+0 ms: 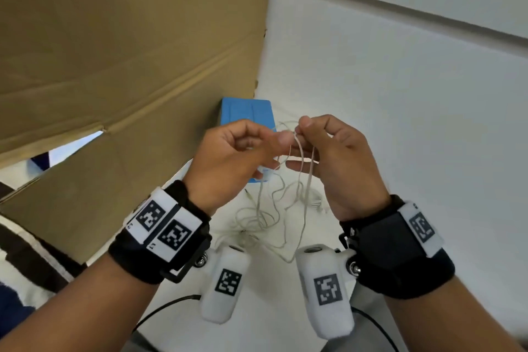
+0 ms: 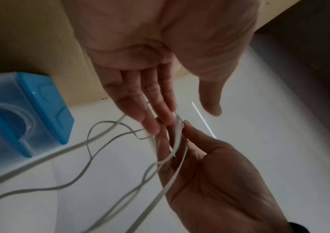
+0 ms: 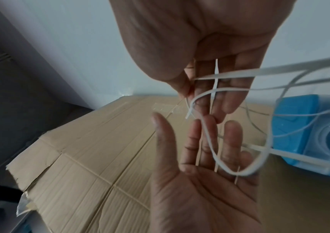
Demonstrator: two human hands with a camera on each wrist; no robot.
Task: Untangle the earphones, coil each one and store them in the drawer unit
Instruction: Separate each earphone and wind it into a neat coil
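Both hands pinch the earphones [image 1: 288, 180] in mid-air in front of the blue drawer unit [image 1: 245, 111]: left hand [image 1: 237, 157], right hand [image 1: 337, 163]. Risk: pulling apart tightens the knot; slack dangles onto the worktop [image 1: 400, 123].

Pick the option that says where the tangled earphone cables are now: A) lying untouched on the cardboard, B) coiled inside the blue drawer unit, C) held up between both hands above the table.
C: both the left hand and right hand pinch the white earphone cables, whose loops hang down toward the white table.
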